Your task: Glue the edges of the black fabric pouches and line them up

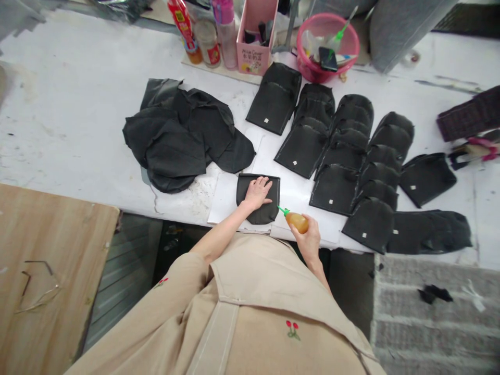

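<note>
My left hand (258, 192) lies with its fingers spread on a black fabric piece (267, 212), rounded at the end nearest me. This piece rests on white paper at the table's front edge. In my right hand (310, 235) is a squeeze bottle (297, 223) of amber liquid with a green nozzle. Its tip points left, at the right edge of the black piece; whether it touches cannot be made out. Left of and beyond my hands lies a loose heap of black fabric pieces (175, 140). Overlapping rows of black pieces (344, 182), several with small white labels, spread to the right.
Along the back stand a red bottle (183, 28), a glass jar (208, 44), a pink box (253, 57) and a pink basin (328, 73). Glasses (42, 299) lie on a wooden board (78, 234) at left. A grey striped cloth (433, 333) covers the lower right.
</note>
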Demonstrator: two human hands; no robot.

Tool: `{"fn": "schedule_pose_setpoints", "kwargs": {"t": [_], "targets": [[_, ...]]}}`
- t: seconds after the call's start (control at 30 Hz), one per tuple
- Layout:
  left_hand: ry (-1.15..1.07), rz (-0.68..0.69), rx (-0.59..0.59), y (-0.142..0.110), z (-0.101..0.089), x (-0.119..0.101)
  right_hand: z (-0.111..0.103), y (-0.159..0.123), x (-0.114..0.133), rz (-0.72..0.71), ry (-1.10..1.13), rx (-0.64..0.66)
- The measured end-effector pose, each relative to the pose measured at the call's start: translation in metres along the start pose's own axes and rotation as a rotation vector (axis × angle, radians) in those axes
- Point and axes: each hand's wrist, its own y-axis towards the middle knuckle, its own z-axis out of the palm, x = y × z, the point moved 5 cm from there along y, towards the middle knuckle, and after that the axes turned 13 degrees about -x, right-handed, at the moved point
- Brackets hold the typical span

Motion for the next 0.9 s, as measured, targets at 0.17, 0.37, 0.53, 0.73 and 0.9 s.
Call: {"fn": "schedule_pose_setpoints", "kwargs": {"t": [0.17, 0.37, 0.53, 0.73, 0.9], "targets": [[-0.026, -0.008, 0.005, -0.001, 0.002, 0.002, -0.006, -0.008, -0.001, 0.014, -0.004, 0.010], [-0.022, -0.012, -0.050, -0.007, -0.004, -0.004, -0.008, -0.015, -0.005, 0.021, -0.005, 0.007], [-0.120, 0.217, -0.035, -0.039, -0.010, -0.023, -0.006, -0.016, -0.008, 0.028, 0.012, 0.011], [-0.207, 0.415, 0.037, -0.077, 0.007, -0.033, -0.007, -0.019, -0.011, 0.023, 0.006, 0.025], [-0.205, 0.368, -0.014, -0.078, 0.018, -0.033, -0.008, -0.024, -0.011, 0.014, 0.008, 0.033]]}}
